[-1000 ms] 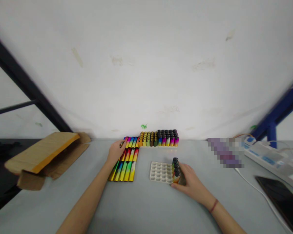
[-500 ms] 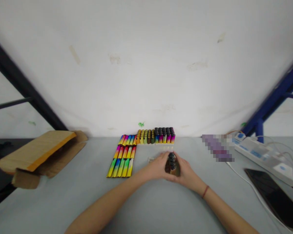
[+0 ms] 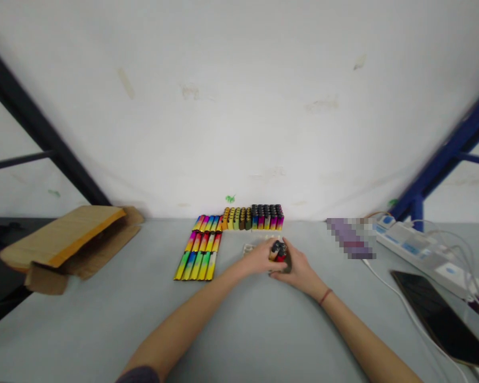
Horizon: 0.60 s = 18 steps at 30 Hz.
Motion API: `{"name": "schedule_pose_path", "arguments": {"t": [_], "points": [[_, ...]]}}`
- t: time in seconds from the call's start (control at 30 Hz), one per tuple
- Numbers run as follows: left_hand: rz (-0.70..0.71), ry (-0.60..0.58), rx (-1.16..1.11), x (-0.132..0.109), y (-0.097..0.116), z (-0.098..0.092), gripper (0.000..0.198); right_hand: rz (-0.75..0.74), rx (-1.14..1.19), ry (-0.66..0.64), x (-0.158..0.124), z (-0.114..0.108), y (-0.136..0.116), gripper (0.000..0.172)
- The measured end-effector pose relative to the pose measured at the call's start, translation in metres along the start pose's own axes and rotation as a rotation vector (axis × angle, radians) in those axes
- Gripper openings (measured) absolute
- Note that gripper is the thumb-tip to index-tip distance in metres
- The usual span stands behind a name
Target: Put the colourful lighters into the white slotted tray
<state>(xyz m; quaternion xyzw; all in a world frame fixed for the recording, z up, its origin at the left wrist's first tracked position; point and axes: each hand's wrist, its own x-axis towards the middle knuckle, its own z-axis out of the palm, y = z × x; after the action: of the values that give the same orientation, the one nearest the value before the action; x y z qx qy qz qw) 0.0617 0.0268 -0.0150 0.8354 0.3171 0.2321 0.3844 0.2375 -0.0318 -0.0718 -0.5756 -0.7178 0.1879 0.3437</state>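
Note:
Both my hands meet over a white moulded tray (image 3: 248, 248) at the middle of the grey table (image 3: 239, 330). My left hand (image 3: 259, 258) is curled and pinches a rainbow-coloured lighter (image 3: 277, 251) with a black top. My right hand (image 3: 296, 266) is closed round the tray's right end and the lighters standing there, its fingers against the same cluster. Most of the tray is hidden under my hands. Flat rows of rainbow lighters (image 3: 199, 249) lie to the left. A block of upright lighters (image 3: 254, 217) stands against the wall behind.
An open cardboard box (image 3: 64, 242) lies on its side at the left. A white power strip (image 3: 419, 246) with cables runs along the right, and a dark phone (image 3: 439, 315) lies in front of it. A blurred purple object (image 3: 349, 236) sits near the wall.
My left hand left the flat lighters at the left and came across to the tray, joining my right hand. It now pinches a lighter there. The view shifted slightly.

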Motion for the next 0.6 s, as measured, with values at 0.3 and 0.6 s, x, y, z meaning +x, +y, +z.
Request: {"name": "schedule_pose_path", "arguments": {"t": [0.3, 0.6], "points": [[-0.064, 0.102, -0.074, -0.005, -0.002, 0.003, 0.034, -0.06, -0.018, 0.031, -0.001, -0.001, 0.0, 0.106], [-0.151, 0.37, -0.096, -0.016, 0.012, -0.016, 0.038, -0.065, -0.011, 0.013, -0.003, -0.004, -0.002, 0.1]]}}
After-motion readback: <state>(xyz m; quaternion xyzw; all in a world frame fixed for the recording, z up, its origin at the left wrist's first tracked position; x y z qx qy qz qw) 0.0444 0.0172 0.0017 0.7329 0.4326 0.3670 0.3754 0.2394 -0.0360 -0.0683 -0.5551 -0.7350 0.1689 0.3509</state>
